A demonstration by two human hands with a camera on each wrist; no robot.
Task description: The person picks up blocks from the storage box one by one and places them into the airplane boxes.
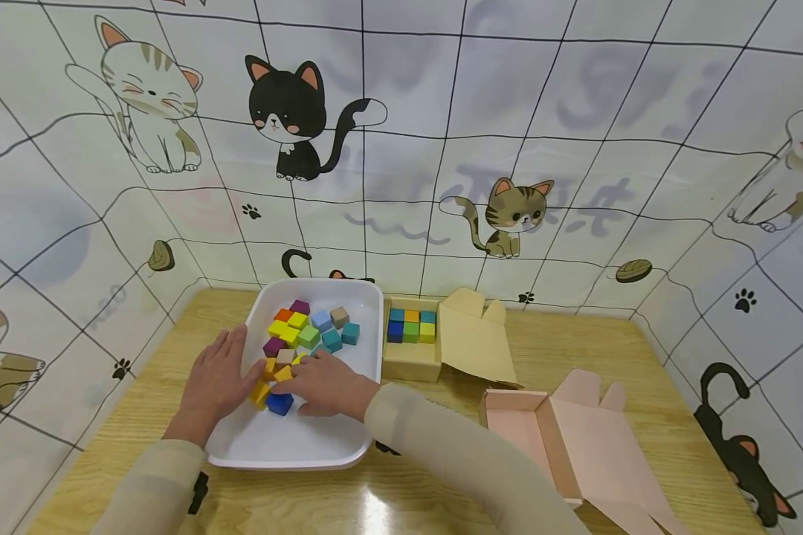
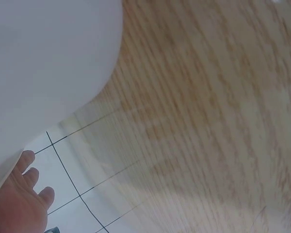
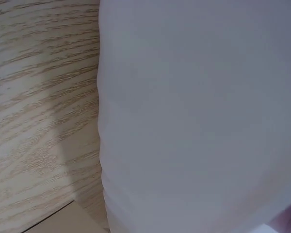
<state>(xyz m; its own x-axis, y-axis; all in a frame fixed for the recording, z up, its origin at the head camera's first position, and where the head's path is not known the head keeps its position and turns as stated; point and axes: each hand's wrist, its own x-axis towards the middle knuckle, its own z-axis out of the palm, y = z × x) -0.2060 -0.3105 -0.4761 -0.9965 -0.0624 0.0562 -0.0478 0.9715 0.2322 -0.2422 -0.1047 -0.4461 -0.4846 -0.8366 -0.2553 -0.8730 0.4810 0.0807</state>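
Observation:
A white tray holds a cluster of small coloured cubes. My left hand lies over its left rim, fingers extended, thumb touching the orange cubes. In the left wrist view, part of that hand shows at the lower left. Over the tray's middle, my right hand reaches into the cluster. Its fingers are spread among the cubes, just beside a blue cube; some fingertips are hidden. Yellow cubes, a green cube and teal cubes lie farther back.
Right of the tray stands an open yellow box with several cubes in rows, its lid folded out rightward. An open pink box sits nearer on the wooden table. A cat-patterned sheet rises behind.

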